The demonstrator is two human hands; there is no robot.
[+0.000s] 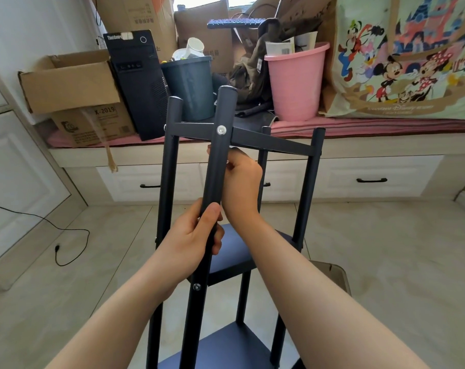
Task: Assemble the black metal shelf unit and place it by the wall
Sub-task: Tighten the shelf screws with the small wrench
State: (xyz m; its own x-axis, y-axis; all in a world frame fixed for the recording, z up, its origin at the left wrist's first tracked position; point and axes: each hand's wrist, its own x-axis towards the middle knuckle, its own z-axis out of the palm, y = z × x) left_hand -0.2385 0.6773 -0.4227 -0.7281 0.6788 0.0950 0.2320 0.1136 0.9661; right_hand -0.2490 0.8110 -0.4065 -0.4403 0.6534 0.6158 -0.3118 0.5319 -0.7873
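My left hand (196,233) grip wrapped round near post (212,182) to steady shelf unit (252,141); right hand (240,177) just above, fingers curled behind post, probably seating bolt (221,129).

The black metal shelf unit (252,139) stands on the tiled floor (386,262) in front of the person, with a low window bench (359,145) behind it. The left hand (191,235) grips the nearest black post (218,161), and the right hand (242,177) holds the same post just above it, below the top shelf. On the bench, from left to right, sit an open cardboard box (71,83), a black computer tower (138,83), a dark grey plastic bin (191,86), a pink plastic bucket (296,83) and a large cartoon-printed bag (407,57). A black cable (66,235) lies on the floor at the left
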